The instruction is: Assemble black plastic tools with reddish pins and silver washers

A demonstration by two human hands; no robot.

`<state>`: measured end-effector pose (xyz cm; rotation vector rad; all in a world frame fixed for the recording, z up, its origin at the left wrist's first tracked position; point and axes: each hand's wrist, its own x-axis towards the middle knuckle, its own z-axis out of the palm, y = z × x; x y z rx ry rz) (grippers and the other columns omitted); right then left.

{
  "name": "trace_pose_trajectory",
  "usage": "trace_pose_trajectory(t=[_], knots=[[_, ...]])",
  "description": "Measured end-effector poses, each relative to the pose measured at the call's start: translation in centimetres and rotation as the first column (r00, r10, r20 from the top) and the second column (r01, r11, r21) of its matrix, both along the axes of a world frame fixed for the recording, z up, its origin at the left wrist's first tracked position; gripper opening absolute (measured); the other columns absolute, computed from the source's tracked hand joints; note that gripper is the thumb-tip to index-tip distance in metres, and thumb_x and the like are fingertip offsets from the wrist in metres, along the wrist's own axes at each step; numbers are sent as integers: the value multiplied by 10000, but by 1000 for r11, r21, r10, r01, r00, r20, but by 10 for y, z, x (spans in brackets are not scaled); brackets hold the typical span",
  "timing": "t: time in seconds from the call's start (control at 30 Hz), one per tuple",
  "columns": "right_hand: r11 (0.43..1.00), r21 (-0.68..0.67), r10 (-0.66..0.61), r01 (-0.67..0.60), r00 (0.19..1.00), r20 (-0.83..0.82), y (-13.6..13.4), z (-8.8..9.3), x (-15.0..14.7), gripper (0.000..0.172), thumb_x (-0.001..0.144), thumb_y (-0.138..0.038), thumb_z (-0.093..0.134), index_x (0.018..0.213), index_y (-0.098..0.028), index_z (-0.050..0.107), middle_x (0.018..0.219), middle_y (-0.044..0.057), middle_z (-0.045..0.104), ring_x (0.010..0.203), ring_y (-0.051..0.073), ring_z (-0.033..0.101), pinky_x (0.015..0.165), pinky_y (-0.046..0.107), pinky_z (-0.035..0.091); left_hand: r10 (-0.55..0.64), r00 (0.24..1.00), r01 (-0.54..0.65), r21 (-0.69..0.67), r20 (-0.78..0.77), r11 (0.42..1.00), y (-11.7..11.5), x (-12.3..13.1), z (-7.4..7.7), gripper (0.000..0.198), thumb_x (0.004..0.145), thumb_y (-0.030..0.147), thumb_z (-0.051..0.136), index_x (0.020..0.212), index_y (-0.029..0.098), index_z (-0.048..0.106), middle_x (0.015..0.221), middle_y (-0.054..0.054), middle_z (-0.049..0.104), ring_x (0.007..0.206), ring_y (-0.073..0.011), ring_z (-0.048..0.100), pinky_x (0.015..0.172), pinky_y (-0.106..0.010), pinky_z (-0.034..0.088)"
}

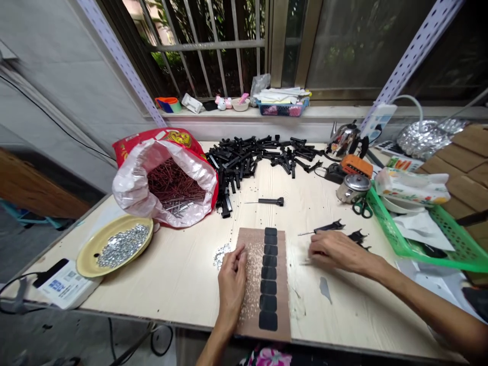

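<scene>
My left hand (232, 282) rests at the left edge of a brown board (282, 284), thumb and forefinger pressed together. Whatever they pinch is too small to make out. A column of black rounded squares (268, 287) lies on the board, with small pale specks beside it. Loose silvery bits (221, 255) lie left of this hand. To the right of the board, my right hand (335, 250) is slightly blurred, fingers curled over the table; what is in them is hidden. Just beyond it lies a black plastic piece with a thin metal pin (328, 226). Further black pieces (357, 237) are partly covered by the hand.
A similar pinned piece (271, 202) lies mid-table before a heap of black parts (244, 155). Left stand a red sack (160, 137) of reddish nails and a yellow plate (86, 264) of silvery bits. Scissors (362, 208), a metal pot (354, 189) and a green basket (404, 249) are right.
</scene>
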<state>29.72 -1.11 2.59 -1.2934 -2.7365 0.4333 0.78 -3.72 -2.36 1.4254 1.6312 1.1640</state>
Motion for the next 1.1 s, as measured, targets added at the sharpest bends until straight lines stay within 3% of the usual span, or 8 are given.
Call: trace_pose_trajectory(t=[0.07,0.17,0.33,0.5,0.67,0.9,1.03,1.1], knots=[[999,32,-43,42,999,20,19,10,9,164,888,-319,539,843,-234,671,801,21,633,760,171,540,655,282,344,-2,1000,3,-23,29,1000,0,1,1,369,830,458,531,1071,211,660,934,-69,640,763,-177,603,659,-279,483],[977,164,-126,135,990,-63,64,8,-11,270,944,-355,427,963,-223,662,910,52,647,817,185,533,679,290,348,3,997,3,-86,72,996,0,-6,6,398,849,460,500,1133,209,621,839,-37,616,561,-126,535,543,-258,454],[937,312,-162,158,987,-11,142,-35,-88,250,955,-295,402,1038,-223,627,950,67,631,895,214,474,704,301,309,142,980,-137,48,-136,989,12,-50,14,315,868,393,490,1066,205,646,874,-36,604,669,-142,565,638,-271,457],[945,309,-147,109,984,103,173,-69,-118,236,949,-219,382,929,-183,615,933,85,607,890,218,454,671,299,286,30,918,-26,15,-395,1000,15,-93,0,267,883,334,466,999,199,665,905,-56,619,821,-183,596,729,-302,459],[925,342,-171,168,985,-21,170,-68,-107,246,957,-219,345,973,-144,579,959,104,600,881,211,485,678,289,345,-66,868,76,0,-492,997,10,-97,-13,255,895,315,449,1009,221,656,889,-50,594,796,-177,599,702,-291,459],[929,318,-79,188,942,-326,128,-34,-109,295,953,-216,350,1135,-142,569,969,99,611,842,189,569,704,304,462,-75,823,88,-3,-563,996,10,-91,-11,195,885,259,452,918,222,640,888,-46,599,789,-174,599,687,-278,449],[972,202,-22,119,905,-424,83,-28,-131,269,943,-215,403,1088,-131,613,926,92,603,791,167,573,672,308,509,-8,871,13,6,-490,1000,10,-92,-11,139,842,263,507,863,200,630,863,-49,610,738,-171,580,666,-290,438],[990,116,-15,83,869,-494,60,-27,-146,249,939,-229,433,1055,-130,630,942,92,583,777,151,565,641,288,516,45,949,-58,-30,-312,998,10,-91,-8,143,810,308,556,812,182,625,798,-42,618,672,-158,570,632,-283,442]])
